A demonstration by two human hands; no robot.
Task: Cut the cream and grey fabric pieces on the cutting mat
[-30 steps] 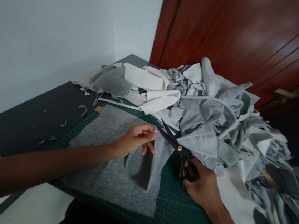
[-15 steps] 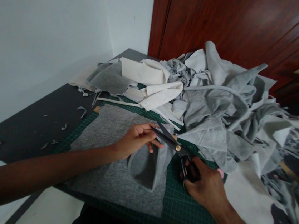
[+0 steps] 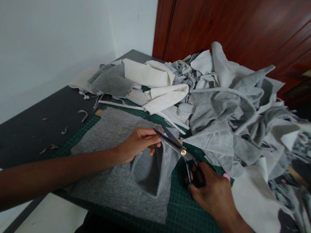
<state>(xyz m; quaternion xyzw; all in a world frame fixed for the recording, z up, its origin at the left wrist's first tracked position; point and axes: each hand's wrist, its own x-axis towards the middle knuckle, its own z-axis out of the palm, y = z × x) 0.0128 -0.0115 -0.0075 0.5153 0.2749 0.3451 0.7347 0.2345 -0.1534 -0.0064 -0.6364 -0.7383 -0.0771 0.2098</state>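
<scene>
My left hand (image 3: 141, 144) is closed, pinching the upper edge of a folded grey fabric piece (image 3: 149, 173). That piece stands up in a loop over a larger flat sheet of heathered grey fabric (image 3: 106, 199). In my right hand (image 3: 211, 190) I grip a pair of black scissors (image 3: 184, 153) by the handles. The blades are parted and lie at the top edge of the folded piece, with one tip close to my left fingertips. Whether the blades are biting into the cloth cannot be made out.
A green cutting mat (image 3: 186, 213) lies under the fabric. Behind and to the right rises a heap of grey and white fabric scraps (image 3: 223, 113). Folded cream pieces (image 3: 149, 74) lie at the back. Small trimmings (image 3: 82, 115) dot the dark tabletop (image 3: 39, 122) at left.
The outstretched fingers of my left hand have curled in against the folded piece. The scissors stay at nearly the same place on its edge, and the whole view has shifted slightly.
</scene>
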